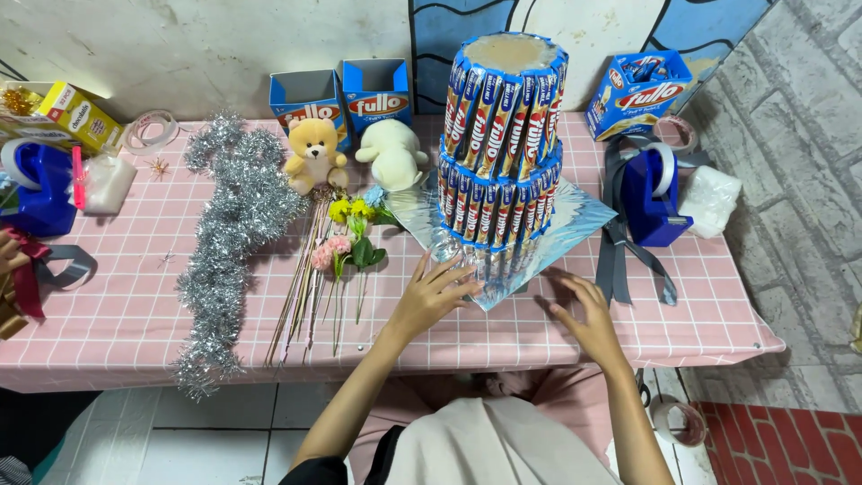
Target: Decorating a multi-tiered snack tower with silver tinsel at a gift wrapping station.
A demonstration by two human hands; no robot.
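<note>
Nearest, low in the frame's centre, the left hand [431, 292] and right hand [584, 314] are lying with fingers spread flat, gripping nothing, beside the silver base [575, 220] under the two-tier tower of blue snack sticks [498, 153] on the pink worktop [117, 314]. Probably top-heavy and slippery, it is best lifted under the base. Farther up, open blue cartons [346, 94] are standing by the wall.

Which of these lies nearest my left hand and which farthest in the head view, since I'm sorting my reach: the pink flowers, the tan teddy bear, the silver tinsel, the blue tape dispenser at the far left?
From the left hand:
1. Pink flowers, just to its left.
2. Tan teddy bear, farther back, left.
3. Silver tinsel, about as far as the bear; too close to call.
4. Blue tape dispenser, far left edge.
</note>
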